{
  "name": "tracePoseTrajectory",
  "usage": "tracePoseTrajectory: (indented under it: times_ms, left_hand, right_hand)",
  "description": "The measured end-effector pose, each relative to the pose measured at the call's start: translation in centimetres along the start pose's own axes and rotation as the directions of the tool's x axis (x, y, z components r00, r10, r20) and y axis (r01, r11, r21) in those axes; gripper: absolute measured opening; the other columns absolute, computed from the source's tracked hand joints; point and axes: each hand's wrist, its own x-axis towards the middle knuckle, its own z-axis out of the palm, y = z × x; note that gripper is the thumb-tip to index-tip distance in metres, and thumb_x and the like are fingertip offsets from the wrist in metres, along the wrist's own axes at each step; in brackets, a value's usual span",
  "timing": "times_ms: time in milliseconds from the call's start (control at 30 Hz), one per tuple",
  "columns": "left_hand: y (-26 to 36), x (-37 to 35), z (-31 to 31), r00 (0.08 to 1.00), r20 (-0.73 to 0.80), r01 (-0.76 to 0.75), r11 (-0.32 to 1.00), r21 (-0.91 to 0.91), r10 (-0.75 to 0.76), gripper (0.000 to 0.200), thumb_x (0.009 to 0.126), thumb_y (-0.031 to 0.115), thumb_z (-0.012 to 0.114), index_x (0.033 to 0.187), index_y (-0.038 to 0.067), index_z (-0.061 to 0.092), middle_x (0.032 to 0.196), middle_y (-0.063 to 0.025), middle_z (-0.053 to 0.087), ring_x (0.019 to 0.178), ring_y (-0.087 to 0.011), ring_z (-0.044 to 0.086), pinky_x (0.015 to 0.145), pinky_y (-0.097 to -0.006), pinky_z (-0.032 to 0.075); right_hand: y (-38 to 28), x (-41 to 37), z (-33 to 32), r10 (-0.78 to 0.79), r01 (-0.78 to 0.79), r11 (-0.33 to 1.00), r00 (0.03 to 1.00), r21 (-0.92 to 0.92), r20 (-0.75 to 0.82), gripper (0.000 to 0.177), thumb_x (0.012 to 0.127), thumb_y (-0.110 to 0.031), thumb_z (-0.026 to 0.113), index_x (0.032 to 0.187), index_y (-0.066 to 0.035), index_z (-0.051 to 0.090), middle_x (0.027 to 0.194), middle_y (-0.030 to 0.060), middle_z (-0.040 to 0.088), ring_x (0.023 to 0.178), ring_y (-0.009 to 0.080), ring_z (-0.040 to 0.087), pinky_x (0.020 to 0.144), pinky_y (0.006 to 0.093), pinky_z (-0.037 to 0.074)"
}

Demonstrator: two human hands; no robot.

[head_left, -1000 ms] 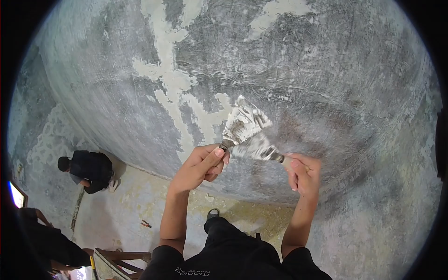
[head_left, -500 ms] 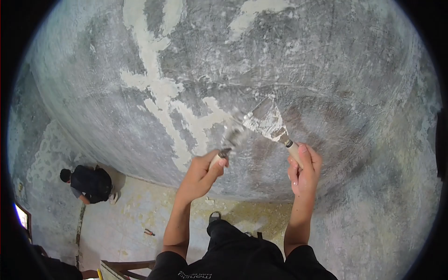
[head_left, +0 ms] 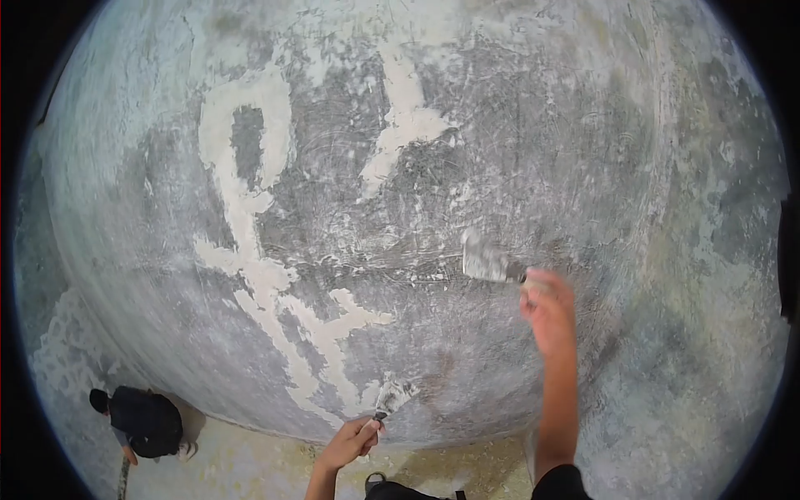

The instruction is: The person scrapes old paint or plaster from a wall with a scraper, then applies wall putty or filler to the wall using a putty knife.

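A grey wall (head_left: 517, 167) fills most of the view, with pale filler patches (head_left: 250, 208) at its left and upper middle. Low in the frame, my left hand (head_left: 352, 440) is closed round the handle of a putty knife (head_left: 393, 397), whose blade is smeared with white filler. Higher and to the right, my right hand (head_left: 550, 308) grips a second putty knife (head_left: 486, 260). That blade lies against or just over the wall and is blurred; whether it touches cannot be told.
At the lower left a person in dark clothes (head_left: 146, 421) crouches by the wall's foot. The yellowish floor (head_left: 242, 446) shows along the bottom, with my shoe (head_left: 376, 478) on it.
The view has tilted up, showing more wall. The two putty knives, close together before, are now apart: the left one lower, the right one raised against the wall area.
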Motion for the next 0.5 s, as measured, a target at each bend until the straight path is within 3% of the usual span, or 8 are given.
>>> tracePoseTrajectory:
  times_ms: [100,167,300,500]
  left_hand:
    - [-0.8,-0.9,-0.5,0.999,-0.043,0.002,0.994,-0.107,-0.007,0.035,0.103,0.035,0.045,0.094,0.003,0.056,0.059,0.0047,0.034,0.048,-0.0058,0.029,0.044,-0.0236,0.025]
    - [-1.3,-1.2,-1.1,0.995,-0.095,-0.005,0.987,-0.160,-0.010,0.034,0.103,0.035,0.046,0.093,0.003,0.056,0.059,0.0048,0.033,0.048,-0.0055,0.028,0.043,-0.0234,0.024]
    - [-2.1,-1.6,-2.0,0.985,-0.170,-0.019,0.976,-0.219,-0.019,0.035,0.102,0.036,0.046,0.094,0.004,0.056,0.058,0.0043,0.035,0.047,-0.0053,0.031,0.044,-0.0228,0.025]
    - [-2.6,-1.5,-2.5,0.986,-0.167,-0.034,0.970,-0.240,-0.007,0.033,0.102,0.035,0.046,0.092,0.005,0.055,0.058,0.0047,0.035,0.047,-0.0049,0.030,0.043,-0.0228,0.024]
  right_hand:
    - [-1.0,5.4,-1.2,-0.092,0.091,0.996,0.989,0.016,0.114,0.023,0.081,0.000,0.066,0.104,0.004,0.063,0.086,0.0101,0.063,0.075,0.0183,0.061,0.065,0.0288,0.050]
    - [-2.4,8.5,-1.1,-0.076,0.074,0.997,0.993,0.021,0.085,0.020,0.083,-0.002,0.066,0.103,0.003,0.063,0.086,0.0092,0.063,0.074,0.0183,0.060,0.067,0.0282,0.049]
    - [-4.2,13.7,0.6,-0.214,0.239,0.959,0.963,-0.153,0.164,0.018,0.085,-0.007,0.069,0.099,0.004,0.064,0.082,0.0068,0.062,0.073,0.0151,0.059,0.067,0.0276,0.048]
    - [-4.9,18.5,4.0,-0.231,0.258,0.928,0.964,-0.269,0.130,0.020,0.083,-0.010,0.072,0.098,0.003,0.067,0.082,0.0072,0.066,0.071,0.0119,0.061,0.066,0.0240,0.050]
